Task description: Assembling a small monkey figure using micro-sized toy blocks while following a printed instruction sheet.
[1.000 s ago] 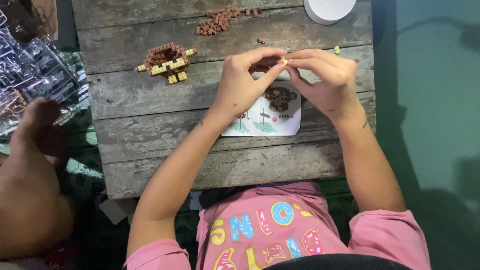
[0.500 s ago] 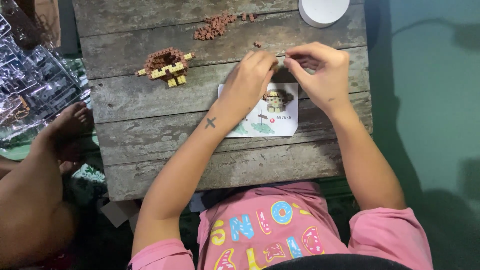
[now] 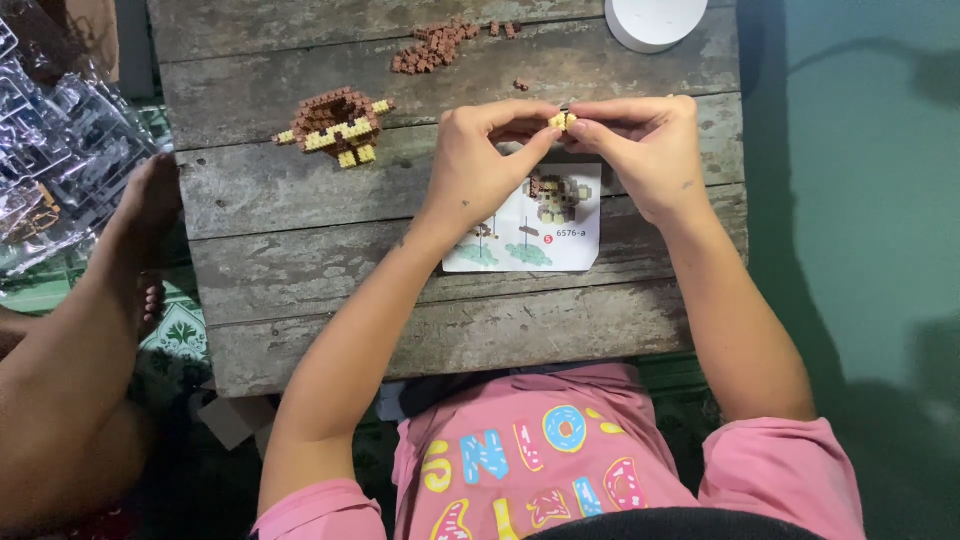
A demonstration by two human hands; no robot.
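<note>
At the upper middle of the frame, the left hand (image 3: 485,160) and the right hand (image 3: 645,150) meet above the wooden tabletop (image 3: 300,260). Both hold 1 tiny yellow brick piece (image 3: 562,121) in a narrow fingertip grip, between the 2 hands and equally near to each. It is pale yellow and blocky; its long axis cannot be told.

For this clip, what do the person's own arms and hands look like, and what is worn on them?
Both hands, left hand and right hand, are bare: no gloves, rings, watch or bracelets show. The forearms are uncovered to short pink sleeves of a pink shirt with colourful lettering and doughnut shapes. A few small dark marks dot the left forearm.
</note>
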